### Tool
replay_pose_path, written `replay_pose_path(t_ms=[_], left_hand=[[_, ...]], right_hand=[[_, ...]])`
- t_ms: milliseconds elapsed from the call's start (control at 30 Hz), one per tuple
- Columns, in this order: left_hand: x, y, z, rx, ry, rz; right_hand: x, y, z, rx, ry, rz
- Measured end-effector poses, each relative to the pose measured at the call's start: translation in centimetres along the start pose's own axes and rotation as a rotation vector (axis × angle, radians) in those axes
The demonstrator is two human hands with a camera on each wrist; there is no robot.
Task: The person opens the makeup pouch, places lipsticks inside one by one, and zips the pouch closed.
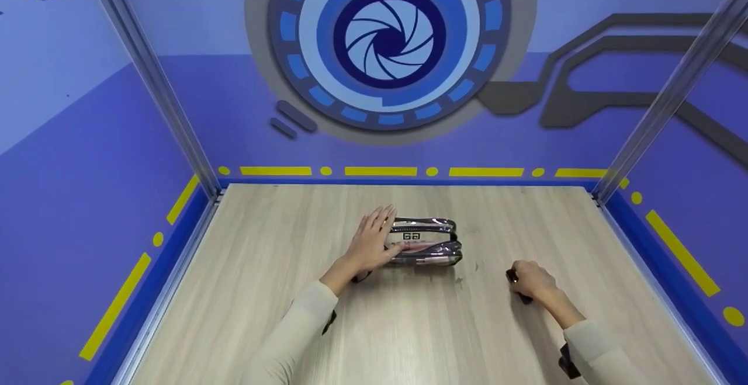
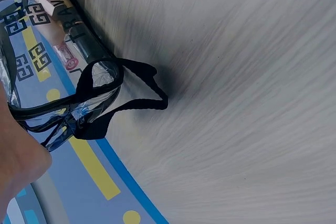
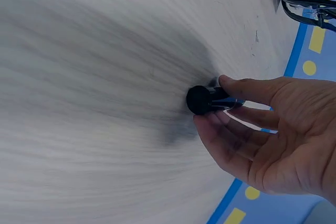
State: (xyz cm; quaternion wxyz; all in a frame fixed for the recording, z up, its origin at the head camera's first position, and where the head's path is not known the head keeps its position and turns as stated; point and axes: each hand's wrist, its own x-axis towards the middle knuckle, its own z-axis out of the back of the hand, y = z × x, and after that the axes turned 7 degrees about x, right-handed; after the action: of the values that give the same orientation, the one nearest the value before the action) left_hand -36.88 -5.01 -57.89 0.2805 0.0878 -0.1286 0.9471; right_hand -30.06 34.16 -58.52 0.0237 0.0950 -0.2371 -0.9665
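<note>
A clear toiletry bag (image 1: 426, 245) with black trim sits on the table, dark square emblems printed on its see-through side. My left hand (image 1: 371, 239) rests on the bag's left end, fingers stretched out and thumb along the near side. In the left wrist view, pink and dark cosmetics (image 2: 86, 40) show through the plastic, and a black strap loop (image 2: 149, 90) sticks out from the end. To the right, apart from the bag, my right hand (image 3: 283, 135) pinches a small black cylinder (image 3: 199, 100) between thumb and fingers, close above the tabletop. Its exact kind cannot be told.
The wood-grain table (image 1: 280, 221) is enclosed by blue printed panels (image 1: 193, 110) at the back and both sides. Metal posts (image 1: 158, 81) rise at the back corners. Small dark marks (image 1: 459, 280) show on the tabletop between the bag and my right hand.
</note>
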Motion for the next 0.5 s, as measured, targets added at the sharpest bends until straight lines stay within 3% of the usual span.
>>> replay_pose_path(t_ms=[267,500], left_hand=[[-0.1,-0.1,0.4,-0.040,-0.020,-0.002],[0.0,-0.4,0.6,-0.028,0.009,0.003]], right_hand=[[0.0,0.3,0.0,-0.018,0.013,-0.019],[-0.5,2.1,1.1,0.002,-0.050,0.043]])
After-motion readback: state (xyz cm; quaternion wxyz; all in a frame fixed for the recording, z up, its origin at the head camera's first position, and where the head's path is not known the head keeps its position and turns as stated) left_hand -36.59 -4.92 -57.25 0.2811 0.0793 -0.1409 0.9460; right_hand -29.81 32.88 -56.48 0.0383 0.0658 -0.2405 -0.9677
